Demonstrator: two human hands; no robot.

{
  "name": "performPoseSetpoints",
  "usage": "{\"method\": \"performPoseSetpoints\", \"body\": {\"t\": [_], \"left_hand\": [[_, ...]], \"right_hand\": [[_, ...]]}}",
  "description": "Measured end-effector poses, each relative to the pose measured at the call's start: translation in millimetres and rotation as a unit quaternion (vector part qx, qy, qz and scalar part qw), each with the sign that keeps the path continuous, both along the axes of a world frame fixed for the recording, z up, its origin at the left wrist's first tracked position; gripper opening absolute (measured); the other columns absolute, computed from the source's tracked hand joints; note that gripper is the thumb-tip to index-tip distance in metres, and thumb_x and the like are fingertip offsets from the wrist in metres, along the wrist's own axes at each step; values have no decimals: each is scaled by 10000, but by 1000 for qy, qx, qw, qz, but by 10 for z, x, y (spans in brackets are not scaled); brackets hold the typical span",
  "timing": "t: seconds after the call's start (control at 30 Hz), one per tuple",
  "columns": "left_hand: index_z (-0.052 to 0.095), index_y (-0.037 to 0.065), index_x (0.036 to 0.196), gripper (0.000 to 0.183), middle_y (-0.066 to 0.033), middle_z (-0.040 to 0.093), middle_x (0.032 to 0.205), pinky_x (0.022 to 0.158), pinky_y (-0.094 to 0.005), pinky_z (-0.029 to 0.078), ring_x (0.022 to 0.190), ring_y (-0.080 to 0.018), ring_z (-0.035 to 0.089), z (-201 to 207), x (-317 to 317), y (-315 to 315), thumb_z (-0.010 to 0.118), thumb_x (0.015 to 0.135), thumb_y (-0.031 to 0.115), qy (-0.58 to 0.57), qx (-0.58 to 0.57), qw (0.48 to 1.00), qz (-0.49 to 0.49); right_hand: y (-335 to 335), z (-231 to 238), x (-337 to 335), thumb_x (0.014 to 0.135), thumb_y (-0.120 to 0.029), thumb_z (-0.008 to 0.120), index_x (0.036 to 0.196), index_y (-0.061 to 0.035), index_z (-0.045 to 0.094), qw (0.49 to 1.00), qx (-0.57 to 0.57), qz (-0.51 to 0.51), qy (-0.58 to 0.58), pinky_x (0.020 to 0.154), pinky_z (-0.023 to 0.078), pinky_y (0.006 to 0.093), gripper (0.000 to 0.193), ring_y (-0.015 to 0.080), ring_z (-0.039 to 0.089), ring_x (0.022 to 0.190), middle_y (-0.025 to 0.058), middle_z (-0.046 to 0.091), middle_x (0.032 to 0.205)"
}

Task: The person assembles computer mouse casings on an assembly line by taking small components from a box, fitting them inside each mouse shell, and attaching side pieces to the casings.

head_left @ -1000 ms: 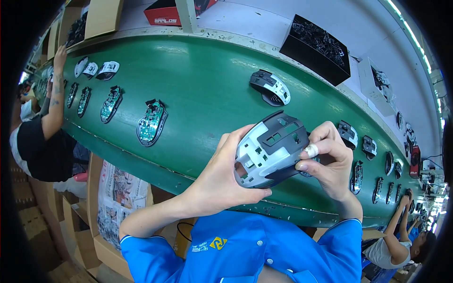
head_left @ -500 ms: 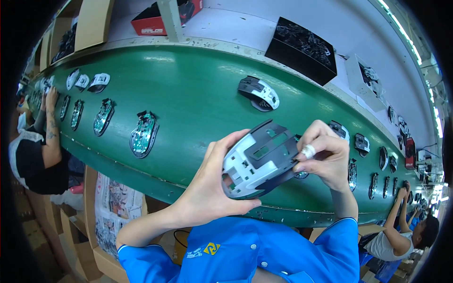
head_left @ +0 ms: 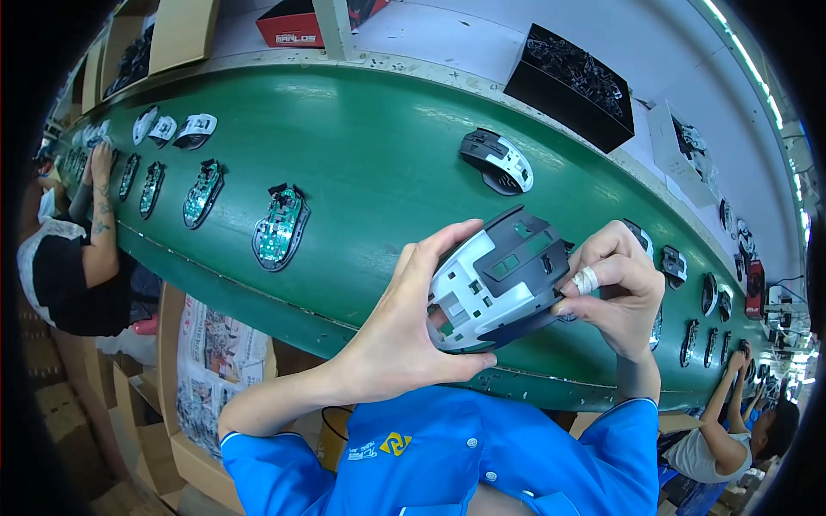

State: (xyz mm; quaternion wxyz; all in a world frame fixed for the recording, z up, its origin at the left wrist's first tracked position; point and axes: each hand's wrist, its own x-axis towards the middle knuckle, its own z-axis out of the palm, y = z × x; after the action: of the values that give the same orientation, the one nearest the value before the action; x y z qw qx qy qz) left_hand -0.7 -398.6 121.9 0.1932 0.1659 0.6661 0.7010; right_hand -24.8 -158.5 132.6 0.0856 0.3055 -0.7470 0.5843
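Currently we are clamping the central mouse shell (head_left: 509, 291), grey and white parts joined, in our left hand (head_left: 404, 322), and pinching its three-o'clock edge with our right hand (head_left: 618, 288); toward nine o'clock a circuit-board base (head_left: 280, 230) is lying apart, uncovered

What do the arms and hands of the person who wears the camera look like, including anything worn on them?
Bright blue short fabric sleeves with thin pale-edged cuffs cover the upper arms. The forearms are bare, with no cable visible. The ungloved left hand shows no ring. The ungloved right hand has a whitish wrap around one finger.
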Motion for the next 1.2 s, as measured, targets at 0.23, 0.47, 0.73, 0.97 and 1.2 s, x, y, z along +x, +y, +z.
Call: {"method": "performPoseSetpoints", "body": {"t": [0.23, 0.47, 0.73, 0.97, 1.2], "left_hand": [[212, 62, 1398, 936, -159, 305, 1261, 985, -387, 417, 1232, -282, 346, 1, 23, 3, 764, 642, 73, 11, 3, 1000, 0], [280, 5, 1352, 877, -167, 361, 1208, 1000, -367, 366, 1185, -287, 400, -5, 80, -9, 774, 631, 67, 55, -31, 998, 17], [291, 1, 1344, 886, -170, 398, 1176, 973, -380, 383, 1148, -297, 438, -8, 102, 35, 790, 620, 104, 119, -63, 991, -4], [430, -21, 1290, 841, -178, 542, 1094, 760, -347, 528, 934, -294, 615, 20, 20, 73, 826, 588, 218, 331, -157, 929, 43], [540, -37, 1196, 768, -194, 621, 1044, 735, -338, 544, 887, -287, 660, 49, -3, 23, 836, 556, 269, 375, -156, 912, 54]], "right_hand": [[22, 16, -21, 592, 20, 823, 819, -35, 677, 999, 17, 17, 32, 585, 520, 233, 275, 132, 584, 761, 60, 558, 843], [43, -43, -32, 601, 16, 818, 1233, -43, 502, 983, -47, 65, -166, 674, 577, 243, 710, 194, 576, 963, 114, 476, 1177], [7, -118, -53, 533, -258, 891, 1339, 13, 401, 916, -141, 158, -340, 1008, 380, 437, 982, 322, 459, 1223, 238, 445, 1327], [127, -258, -188, 568, -77, 856, 1390, -36, 330, 902, -137, 254, -322, 934, 467, 392, 977, 269, 438, 1209, 172, 353, 1395], [86, -348, -256, 544, -152, 890, 1350, -128, 445, 933, -111, 295, -173, 892, 489, 396, 921, 284, 471, 1188, 189, 424, 1349]]}}
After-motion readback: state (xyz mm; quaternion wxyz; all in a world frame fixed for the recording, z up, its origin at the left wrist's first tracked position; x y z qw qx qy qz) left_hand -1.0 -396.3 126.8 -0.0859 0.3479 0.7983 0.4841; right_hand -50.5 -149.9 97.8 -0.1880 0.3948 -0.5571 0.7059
